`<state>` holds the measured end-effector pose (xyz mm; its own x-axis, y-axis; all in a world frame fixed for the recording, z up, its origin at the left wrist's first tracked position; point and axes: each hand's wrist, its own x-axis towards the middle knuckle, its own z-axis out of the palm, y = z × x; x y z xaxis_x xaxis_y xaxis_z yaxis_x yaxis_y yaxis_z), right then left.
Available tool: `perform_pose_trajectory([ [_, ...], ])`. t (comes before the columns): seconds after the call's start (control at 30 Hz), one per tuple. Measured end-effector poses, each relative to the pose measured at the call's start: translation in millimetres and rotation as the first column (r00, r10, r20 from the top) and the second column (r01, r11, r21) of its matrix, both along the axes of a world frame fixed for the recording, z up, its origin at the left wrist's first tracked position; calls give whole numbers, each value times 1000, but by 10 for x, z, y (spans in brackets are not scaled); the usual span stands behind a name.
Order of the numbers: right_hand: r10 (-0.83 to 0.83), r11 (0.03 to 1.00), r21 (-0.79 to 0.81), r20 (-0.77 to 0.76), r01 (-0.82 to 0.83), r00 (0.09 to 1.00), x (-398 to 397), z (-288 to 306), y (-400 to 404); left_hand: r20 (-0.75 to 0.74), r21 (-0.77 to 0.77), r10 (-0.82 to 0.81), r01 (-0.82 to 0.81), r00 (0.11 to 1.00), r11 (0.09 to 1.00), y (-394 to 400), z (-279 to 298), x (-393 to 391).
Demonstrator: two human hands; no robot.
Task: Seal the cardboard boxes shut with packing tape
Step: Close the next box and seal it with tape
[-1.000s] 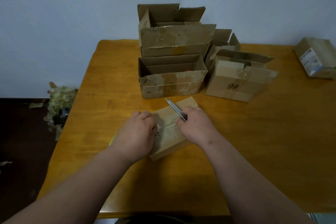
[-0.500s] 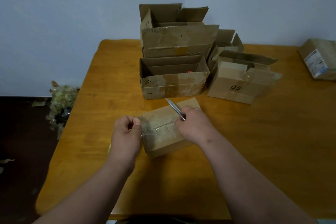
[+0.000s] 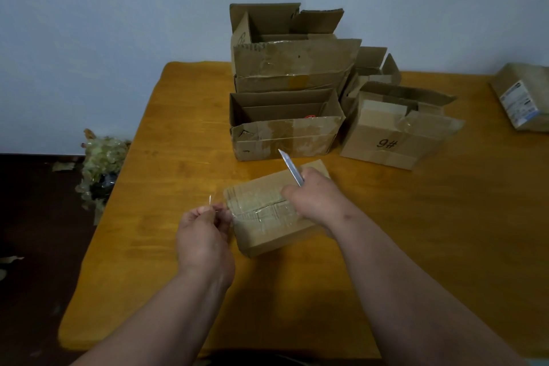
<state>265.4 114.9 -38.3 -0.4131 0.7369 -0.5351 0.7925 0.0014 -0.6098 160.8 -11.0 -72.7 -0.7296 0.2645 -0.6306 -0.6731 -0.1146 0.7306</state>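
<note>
We see a small closed box (image 3: 267,211) lying on the yellow-brown tabletop (image 3: 416,232), close to the person. Shiny clear tape covers its top.

The right hand (image 3: 315,196) rests on the right part of the box top. Its fingers are curled tight around a thin metal knife (image 3: 290,166), and the blade points up and away, toward the boxes behind.

The left hand (image 3: 205,232) is just beside the left end of the box. Its fingers and thumb pinch a strip of clear tape (image 3: 221,208) that runs from the fingers to the box edge.

Behind the small box we see open boxes near the wall. Two wide ones are stacked (image 3: 285,89), with their flaps up. To their right stands a box marked "9#" (image 3: 389,140). A closed parcel with a white label (image 3: 525,95) lies far off at the right edge. On the dark floor at the left lies a heap of crumpled tape scraps (image 3: 101,166).
</note>
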Motion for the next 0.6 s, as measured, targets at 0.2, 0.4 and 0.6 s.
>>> perform_pose_trajectory([
  [0.2,-51,998,-26,-14,50,999,-71,1,-30,-99,19,12,-11,995,1000,0,50,72],
  [0.4,-103,990,-100,-39,99,994,-94,-14,-24,87,130,95,-106,992,986,-50,100,42],
  [0.6,-84,995,-65,-25,82,996,-99,-20,-32,79,153,35,-46,996,987,-96,111,-30],
])
